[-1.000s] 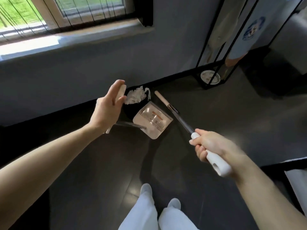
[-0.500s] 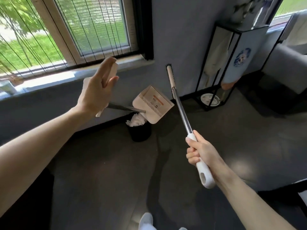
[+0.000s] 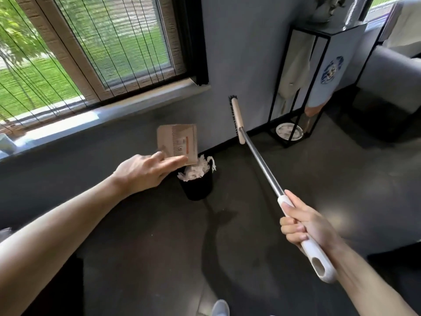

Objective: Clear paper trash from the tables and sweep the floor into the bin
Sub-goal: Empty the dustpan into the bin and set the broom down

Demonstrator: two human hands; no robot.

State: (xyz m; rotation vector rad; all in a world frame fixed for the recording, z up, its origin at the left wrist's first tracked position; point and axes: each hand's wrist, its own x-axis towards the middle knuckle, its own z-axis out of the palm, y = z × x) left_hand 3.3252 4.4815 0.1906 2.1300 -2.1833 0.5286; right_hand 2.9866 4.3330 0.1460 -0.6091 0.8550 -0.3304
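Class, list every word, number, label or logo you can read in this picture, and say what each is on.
Dustpan label: ruled marks, an orange bar and small print, too blurred to read.
Round blue emblem on the pale panel in the black stand: no letters legible.
Broom: no writing visible.
So no text here can be read.

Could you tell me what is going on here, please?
A person is cleaning up. The right hand grips the broom by its white handle, with the brush head lifted off the floor near the wall. The left hand holds the dustpan above the black bin, which is heaped with paper trash.
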